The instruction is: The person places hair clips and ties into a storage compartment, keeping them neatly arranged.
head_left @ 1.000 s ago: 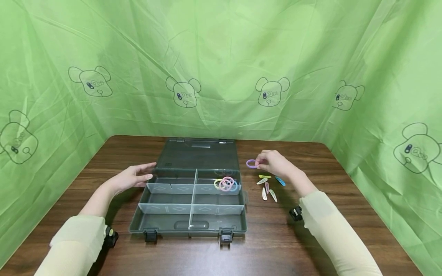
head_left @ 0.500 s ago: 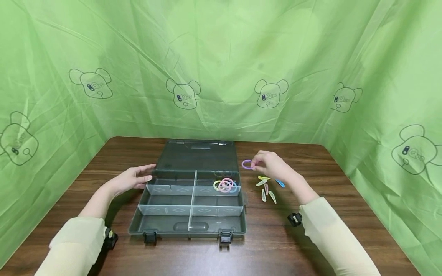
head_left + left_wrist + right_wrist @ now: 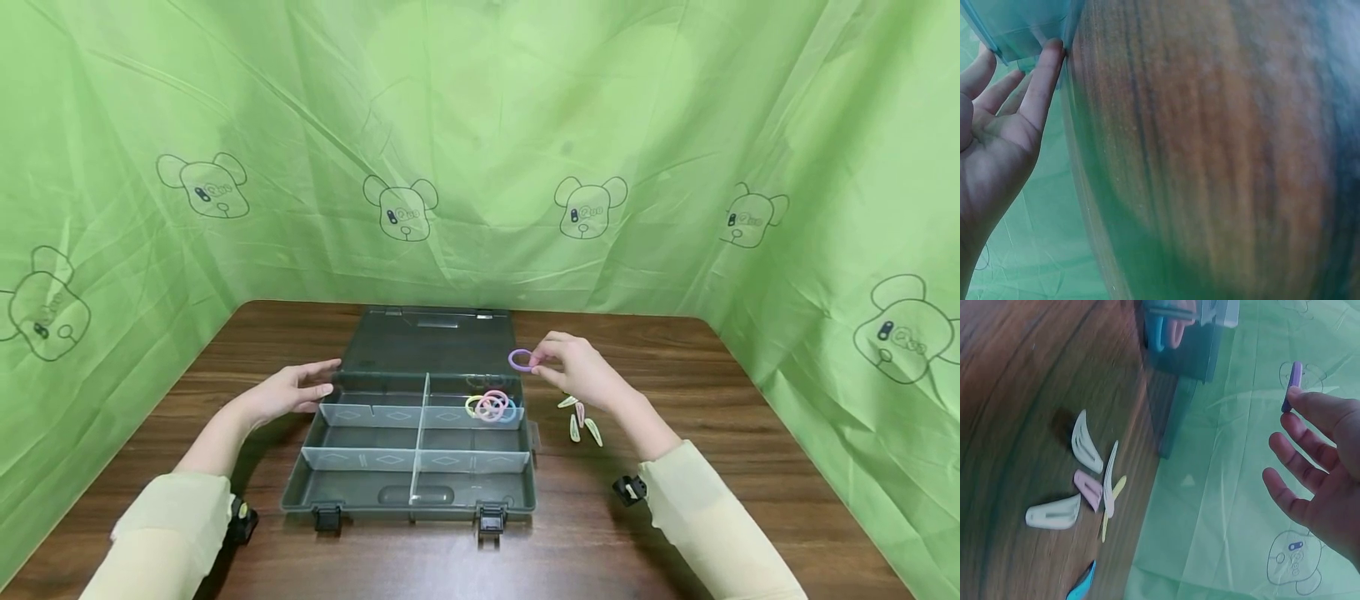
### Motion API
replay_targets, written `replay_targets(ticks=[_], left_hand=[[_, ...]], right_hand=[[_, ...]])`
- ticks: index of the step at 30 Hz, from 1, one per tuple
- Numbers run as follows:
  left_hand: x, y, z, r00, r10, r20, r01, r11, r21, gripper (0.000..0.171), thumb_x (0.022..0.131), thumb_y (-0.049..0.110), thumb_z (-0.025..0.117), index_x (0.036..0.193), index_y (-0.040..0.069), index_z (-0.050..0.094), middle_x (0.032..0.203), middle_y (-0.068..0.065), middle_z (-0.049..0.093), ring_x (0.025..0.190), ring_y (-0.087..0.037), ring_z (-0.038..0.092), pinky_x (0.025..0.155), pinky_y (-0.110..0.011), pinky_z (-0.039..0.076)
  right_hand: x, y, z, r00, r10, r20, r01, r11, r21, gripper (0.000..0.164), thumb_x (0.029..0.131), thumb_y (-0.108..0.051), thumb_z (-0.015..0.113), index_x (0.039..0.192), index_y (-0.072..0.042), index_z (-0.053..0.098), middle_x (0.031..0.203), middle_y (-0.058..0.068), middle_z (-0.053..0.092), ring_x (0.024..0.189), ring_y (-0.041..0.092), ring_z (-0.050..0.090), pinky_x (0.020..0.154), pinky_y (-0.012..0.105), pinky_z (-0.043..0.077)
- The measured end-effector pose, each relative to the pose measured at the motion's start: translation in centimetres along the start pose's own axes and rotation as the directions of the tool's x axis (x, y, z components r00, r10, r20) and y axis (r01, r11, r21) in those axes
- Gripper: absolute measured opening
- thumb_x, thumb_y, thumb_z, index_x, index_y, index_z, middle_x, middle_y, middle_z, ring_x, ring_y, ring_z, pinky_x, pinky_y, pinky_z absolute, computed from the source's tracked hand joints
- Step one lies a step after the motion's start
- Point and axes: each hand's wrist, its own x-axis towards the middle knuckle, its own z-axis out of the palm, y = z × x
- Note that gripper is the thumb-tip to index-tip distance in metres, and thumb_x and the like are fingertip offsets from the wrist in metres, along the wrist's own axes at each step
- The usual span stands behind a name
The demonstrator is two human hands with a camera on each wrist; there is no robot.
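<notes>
My right hand (image 3: 577, 371) pinches a purple hair tie (image 3: 512, 362) between thumb and index finger, in the air near the right edge of the box lid. Its other fingers are loosely bent in the right wrist view. A grey translucent divided box (image 3: 416, 450) lies open on the table. Pink, yellow and blue hair ties (image 3: 492, 407) are in its back right compartment. At the box's left side my left hand (image 3: 288, 392) rests with extended fingers against the wall, the fingertips (image 3: 1052, 47) touching it in the left wrist view.
Several snap hair clips (image 3: 1054, 514), white, pink, yellow and blue, lie on the wooden table (image 3: 637, 533) right of the box, some hidden under my right hand in the head view. The lid (image 3: 431, 342) lies folded back. Green cloth (image 3: 495, 125) surrounds the table.
My right hand has moved left with the purple hair tie, from beyond the clips to the lid's right edge. The left hand has stayed at the box.
</notes>
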Motion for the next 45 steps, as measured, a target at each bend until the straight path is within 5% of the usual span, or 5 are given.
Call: replay_targets(ticks=[15,27,45], left_hand=[[0.0,0.1,0.0,1.000,-0.004,0.002,0.004,1.000,-0.002,0.063,0.099,0.020,0.051,0.150,0.002,0.019,0.150,-0.030,0.021,0.131,-0.045,0.034,0.094,-0.037,0.050],[-0.1,0.5,-0.2,1.000,-0.020,0.001,0.020,1.000,0.005,0.065,0.098,0.023,0.053,0.151,0.005,0.019,0.150,-0.030,0.021,0.131,-0.044,0.034,0.096,-0.039,0.049],[-0.2,0.5,-0.1,0.999,-0.032,0.005,0.032,0.999,0.011,0.064,0.098,0.022,0.052,0.151,0.005,0.019,0.149,-0.031,0.022,0.131,-0.044,0.034,0.096,-0.041,0.048]], right_hand=[[1.1,-1.6,2.4,0.995,-0.095,-0.004,0.095,0.995,0.020,0.006,0.082,-0.011,0.073,0.084,-0.014,0.069,0.088,-0.004,0.062,0.083,0.014,0.060,0.073,0.028,0.051],[1.9,-2.1,4.0,0.988,-0.080,0.129,0.077,0.997,0.031,0.004,0.084,-0.011,0.072,0.086,-0.014,0.069,0.089,-0.004,0.061,0.084,0.012,0.059,0.074,0.027,0.051],[2.7,-2.1,5.3,0.978,-0.114,0.176,0.107,0.993,0.048,0.003,0.083,-0.011,0.072,0.085,-0.012,0.069,0.086,-0.004,0.061,0.079,0.010,0.058,0.070,0.024,0.050]])
